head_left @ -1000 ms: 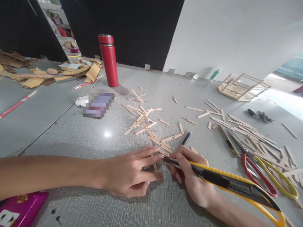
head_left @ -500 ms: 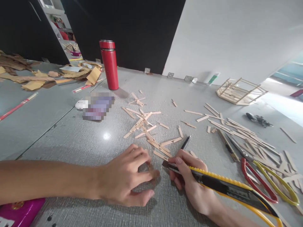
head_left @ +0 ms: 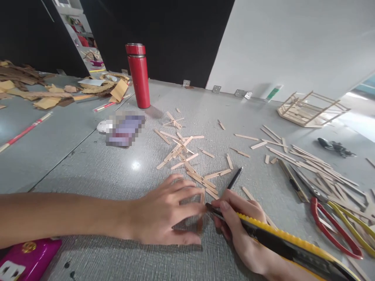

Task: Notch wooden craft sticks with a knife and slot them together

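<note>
My left hand (head_left: 166, 212) rests on the grey table (head_left: 96, 168), its fingertips pressed down on a short wooden stick (head_left: 201, 208) that lies under them. My right hand (head_left: 238, 228) is closed round a yellow and black utility knife (head_left: 281, 244). The knife's tip touches the stick right beside my left fingertips. Just beyond both hands lies a scatter of wooden sticks (head_left: 187, 156), and a black pen (head_left: 234, 178) lies close to my right hand.
A red flask (head_left: 138, 75) stands at the back, with a white mouse (head_left: 103, 126) in front of it. Right: more sticks (head_left: 310, 164), a stick frame (head_left: 310, 109), pliers with red and yellow handles (head_left: 340, 222), a second knife (head_left: 291, 179). Cardboard scraps (head_left: 43, 91) far left; magenta box (head_left: 26, 259) near left.
My left hand lifted and curled its fingers half a second ago, then laid them down again on the stick. The knife tip has stayed next to it.
</note>
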